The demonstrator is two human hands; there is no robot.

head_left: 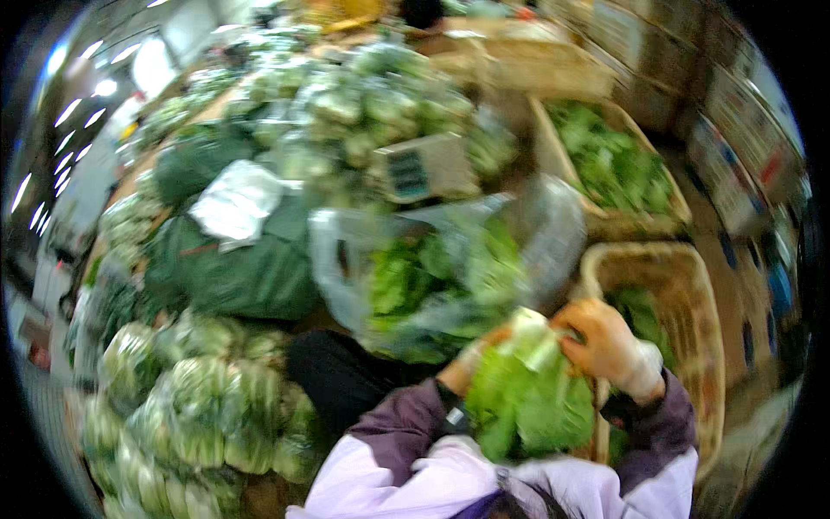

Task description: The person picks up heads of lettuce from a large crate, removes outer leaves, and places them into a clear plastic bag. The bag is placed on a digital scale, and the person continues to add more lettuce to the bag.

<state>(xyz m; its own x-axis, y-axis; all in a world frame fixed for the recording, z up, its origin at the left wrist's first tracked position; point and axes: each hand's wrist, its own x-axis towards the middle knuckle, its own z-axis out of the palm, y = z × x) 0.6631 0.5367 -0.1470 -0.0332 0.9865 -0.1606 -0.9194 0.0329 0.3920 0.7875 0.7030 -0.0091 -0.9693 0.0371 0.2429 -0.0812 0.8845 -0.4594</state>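
Note:
A head of leafy green lettuce point(529, 402) is held up in front of my chest, its pale cut base turned away from me. My left hand point(489, 343) grips it from the left, its fingers mostly hidden behind the leaves. On the other side my right hand point(603, 343), in a light glove with an orange tint, has its fingers curled against a leaf near the base. Just beyond both hands, a clear plastic bag point(333, 259) gapes with loose lettuce leaves point(402, 281) inside.
At my right stands a tan plastic crate point(711, 346) with some greens; another crate point(546, 156) of leaves lies beyond it. Bagged vegetables point(225, 389) are piled lower left. A dark green sack point(233, 272) carries white plastic point(238, 203). A beige box with a dark panel point(432, 164) sits farther off.

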